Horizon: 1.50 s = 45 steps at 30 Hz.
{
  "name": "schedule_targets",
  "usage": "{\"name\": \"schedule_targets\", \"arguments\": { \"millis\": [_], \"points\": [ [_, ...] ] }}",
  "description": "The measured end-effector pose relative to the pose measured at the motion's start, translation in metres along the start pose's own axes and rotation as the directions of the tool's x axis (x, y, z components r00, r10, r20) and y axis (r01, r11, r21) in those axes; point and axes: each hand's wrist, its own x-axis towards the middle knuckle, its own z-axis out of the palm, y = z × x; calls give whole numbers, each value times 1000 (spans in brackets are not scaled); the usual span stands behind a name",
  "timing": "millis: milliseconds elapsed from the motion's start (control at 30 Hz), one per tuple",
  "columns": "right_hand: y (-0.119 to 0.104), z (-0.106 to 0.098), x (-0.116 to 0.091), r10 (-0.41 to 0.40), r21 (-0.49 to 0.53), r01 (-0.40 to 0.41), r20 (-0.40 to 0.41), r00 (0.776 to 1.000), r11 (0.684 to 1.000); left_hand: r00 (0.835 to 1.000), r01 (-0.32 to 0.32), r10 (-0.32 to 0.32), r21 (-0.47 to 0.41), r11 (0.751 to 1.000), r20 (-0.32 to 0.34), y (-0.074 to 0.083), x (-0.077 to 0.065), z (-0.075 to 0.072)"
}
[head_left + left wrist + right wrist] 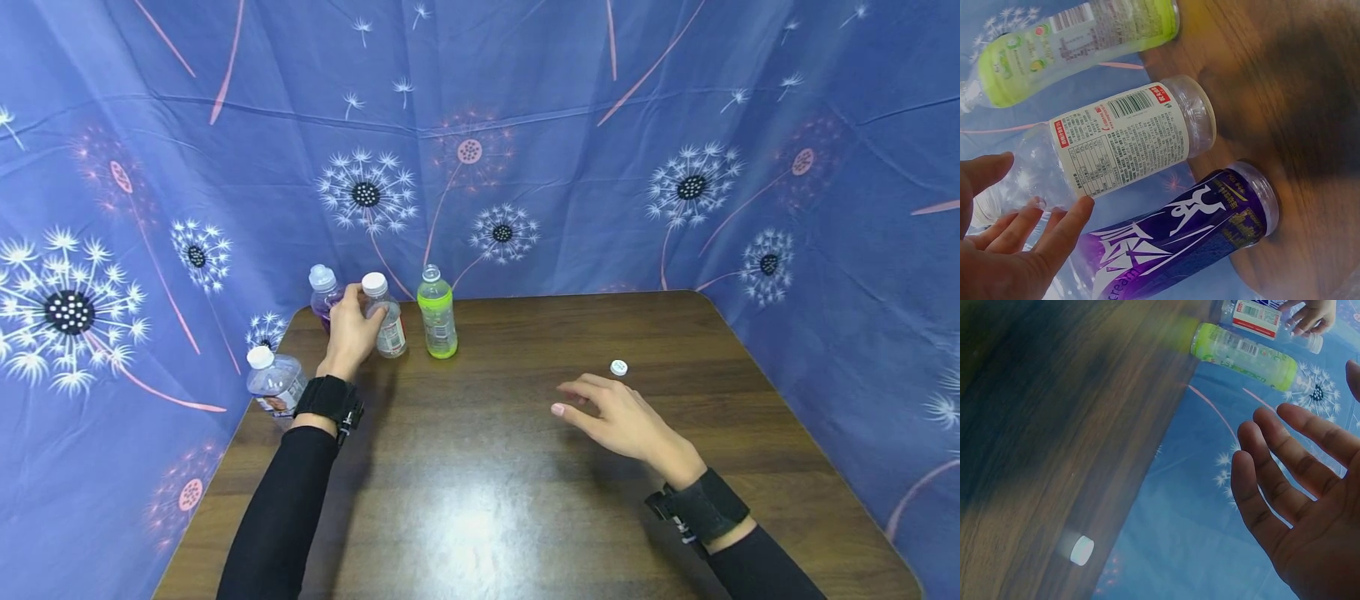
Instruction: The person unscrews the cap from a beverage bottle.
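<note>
My left hand point(352, 333) is at a clear bottle point(390, 329) with a white cap and a printed label. Its thumb and fairly straight fingers lie about the bottle's shoulder, seen closer in the left wrist view; how firmly they touch cannot be told. Left of it stands a purple bottle point(1166, 244), partly hidden by the hand in the head view. To its right is a green-banded bottle point(437, 317) with an uncapped mouth. My right hand point(618, 417) hovers over the table, fingers loosely extended, holding nothing. A small white cap point(618, 367) lies just beyond it.
Another clear bottle point(276, 379) with a white cap stands at the table's left edge, beside my left wrist. The brown wooden table point(510, 467) meets a blue dandelion-print cloth point(570, 217) at the back and sides.
</note>
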Motion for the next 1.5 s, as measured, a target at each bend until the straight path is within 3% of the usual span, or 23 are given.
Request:
{"name": "schedule_targets", "arguments": {
  "millis": [500,733,1000,1500],
  "points": [
    [9,1,-6,24,11,-25,34,999,1000,999,31,-31,21,999,11,-5,15,14],
    [11,1,-8,28,20,-29,28,999,999,998,59,-59,6,998,25,-7,15,22],
    [13,2,-10,33,26,-33,25,999,999,999,39,-39,35,999,6,-8,17,31],
    [15,6,-15,44,56,-45,17,999,997,999,34,-35,92,995,5,-3,11,35]
  ]
}}
